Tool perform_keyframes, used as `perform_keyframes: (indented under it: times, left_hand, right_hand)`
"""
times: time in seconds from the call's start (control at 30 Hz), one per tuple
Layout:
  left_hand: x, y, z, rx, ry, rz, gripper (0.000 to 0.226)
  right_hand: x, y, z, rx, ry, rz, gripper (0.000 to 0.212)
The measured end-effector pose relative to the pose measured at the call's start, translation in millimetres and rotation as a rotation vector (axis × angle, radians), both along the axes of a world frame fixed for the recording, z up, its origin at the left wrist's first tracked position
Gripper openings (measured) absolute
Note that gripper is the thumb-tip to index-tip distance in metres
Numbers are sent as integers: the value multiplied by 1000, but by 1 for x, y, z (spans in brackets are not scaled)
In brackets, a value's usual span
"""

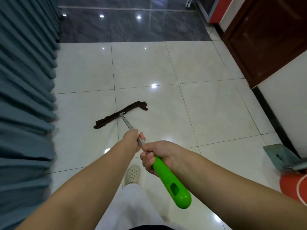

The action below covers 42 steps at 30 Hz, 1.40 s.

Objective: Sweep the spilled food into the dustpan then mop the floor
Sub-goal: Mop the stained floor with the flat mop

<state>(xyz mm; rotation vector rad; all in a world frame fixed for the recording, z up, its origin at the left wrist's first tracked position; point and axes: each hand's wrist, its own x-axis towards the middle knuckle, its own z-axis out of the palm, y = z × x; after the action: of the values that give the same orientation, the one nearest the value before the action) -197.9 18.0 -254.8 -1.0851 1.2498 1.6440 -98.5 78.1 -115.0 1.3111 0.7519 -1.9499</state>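
The green plastic mop handle is gripped by the right hand, its metal shaft by the left hand — the dark brown mop cloth lies flat mid-floor on the glossy white tiles. Mopping is judged underway — a steady stroke is called for next.

Glossy white floor tiles, a dark cloth mop head on a metal shaft, shiny green plastic grip.

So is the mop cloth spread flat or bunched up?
Bunched: the mop cloth lies as a thin, crumpled strip on the floor.
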Motion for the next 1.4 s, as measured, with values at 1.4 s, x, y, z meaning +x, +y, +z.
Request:
perform_keyframes:
  times: [1.4]
  left_hand:
    - [-59,206,-8,119,-40,-556,40]
  right_hand:
    - [-30,168,31,-82,-80,-598,22]
